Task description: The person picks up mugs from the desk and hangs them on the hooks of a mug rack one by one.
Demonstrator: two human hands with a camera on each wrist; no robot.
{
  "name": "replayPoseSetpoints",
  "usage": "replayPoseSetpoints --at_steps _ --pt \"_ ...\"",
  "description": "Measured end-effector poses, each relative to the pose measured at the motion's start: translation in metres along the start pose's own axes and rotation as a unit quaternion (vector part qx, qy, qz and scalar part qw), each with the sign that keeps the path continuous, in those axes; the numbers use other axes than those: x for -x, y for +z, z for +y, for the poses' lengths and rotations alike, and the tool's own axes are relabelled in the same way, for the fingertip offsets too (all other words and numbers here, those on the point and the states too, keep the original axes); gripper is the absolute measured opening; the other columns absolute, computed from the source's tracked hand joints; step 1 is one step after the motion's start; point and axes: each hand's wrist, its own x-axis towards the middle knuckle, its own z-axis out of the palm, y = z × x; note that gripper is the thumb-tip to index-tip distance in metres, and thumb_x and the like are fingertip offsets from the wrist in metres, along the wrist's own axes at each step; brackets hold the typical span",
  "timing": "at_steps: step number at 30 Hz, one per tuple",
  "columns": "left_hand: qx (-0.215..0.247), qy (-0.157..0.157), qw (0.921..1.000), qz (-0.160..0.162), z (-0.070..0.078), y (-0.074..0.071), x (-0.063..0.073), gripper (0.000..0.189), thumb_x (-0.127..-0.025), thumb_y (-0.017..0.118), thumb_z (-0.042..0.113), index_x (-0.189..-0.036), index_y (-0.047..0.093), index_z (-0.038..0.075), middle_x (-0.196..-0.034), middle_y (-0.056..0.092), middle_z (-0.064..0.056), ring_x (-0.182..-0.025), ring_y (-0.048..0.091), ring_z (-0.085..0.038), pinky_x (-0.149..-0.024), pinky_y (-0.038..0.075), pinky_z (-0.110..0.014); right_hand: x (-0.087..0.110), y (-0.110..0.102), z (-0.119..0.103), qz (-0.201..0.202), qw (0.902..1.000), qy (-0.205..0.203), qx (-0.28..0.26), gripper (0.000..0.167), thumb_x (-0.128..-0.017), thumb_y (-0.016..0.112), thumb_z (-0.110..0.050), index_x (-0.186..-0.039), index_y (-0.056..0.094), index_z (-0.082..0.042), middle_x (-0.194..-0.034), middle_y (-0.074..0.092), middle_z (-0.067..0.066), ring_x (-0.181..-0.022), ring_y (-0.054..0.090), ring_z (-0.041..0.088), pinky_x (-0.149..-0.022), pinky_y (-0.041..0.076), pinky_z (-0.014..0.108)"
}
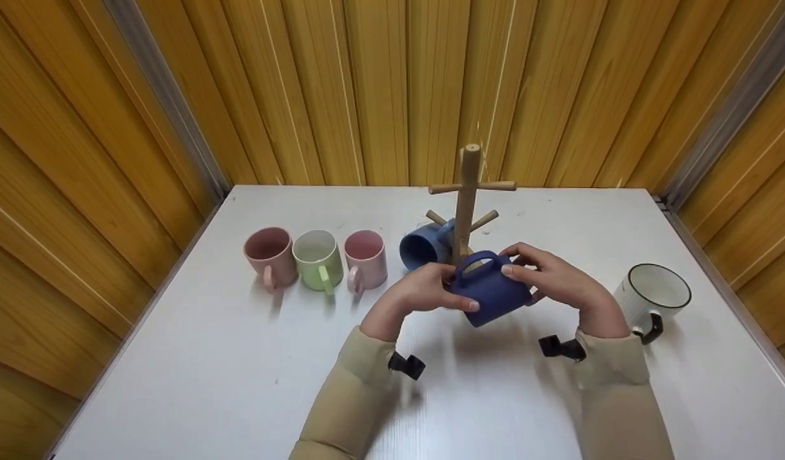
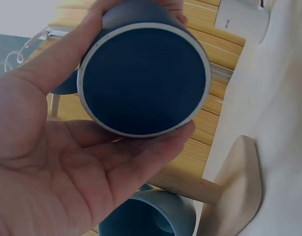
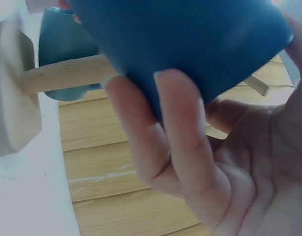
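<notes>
A dark blue mug (image 1: 498, 297) is held in the air on its side, its handle turned upward. My left hand (image 1: 424, 287) grips its left end, thumb along the near side. At the other end my right hand (image 1: 559, 281) grips it, thumb near the handle. The left wrist view shows the mug's round base (image 2: 143, 81) between thumb and fingers. In the right wrist view, fingertips (image 3: 178, 93) press on its wall. Just behind the mug stands a wooden mug tree (image 1: 467, 204); a lighter blue mug (image 1: 421, 249) hangs tilted on its left side.
Left of the tree, a dusky pink mug (image 1: 271, 259), a green mug (image 1: 319, 262) and a light pink mug (image 1: 365, 259) stand upright in a row. A white mug (image 1: 654, 294) with a dark rim stands by my right wrist. Wood-patterned panels (image 1: 380, 89) enclose the white table (image 1: 239, 377).
</notes>
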Motion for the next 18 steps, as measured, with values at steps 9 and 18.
replayPoseSetpoints --at_steps 9,18 --pt "0.12 -0.06 0.9909 -0.013 -0.022 -0.005 -0.011 0.044 -0.085 0.085 0.032 -0.113 0.07 0.0 -0.098 0.078 -0.014 -0.091 0.071 -0.021 -0.096 0.057 -0.043 -0.017 0.008 0.015 0.0 0.9996 -0.022 0.018 0.06 -0.094 0.072 -0.033 -0.143 0.05 -0.007 -0.12 0.061 0.023 -0.102 0.065 0.025 -0.083 0.054 0.033" --pt "0.245 -0.121 0.9617 0.015 -0.031 -0.003 -0.019 0.054 -0.09 0.082 0.025 -0.129 0.063 -0.007 -0.115 0.072 -0.013 -0.1 0.072 -0.019 -0.098 0.059 -0.036 -0.038 0.019 0.028 0.06 0.997 0.046 0.017 0.067 -0.095 0.068 -0.047 -0.144 0.051 -0.005 -0.127 0.061 0.025 -0.11 0.063 0.03 -0.087 0.055 0.035"
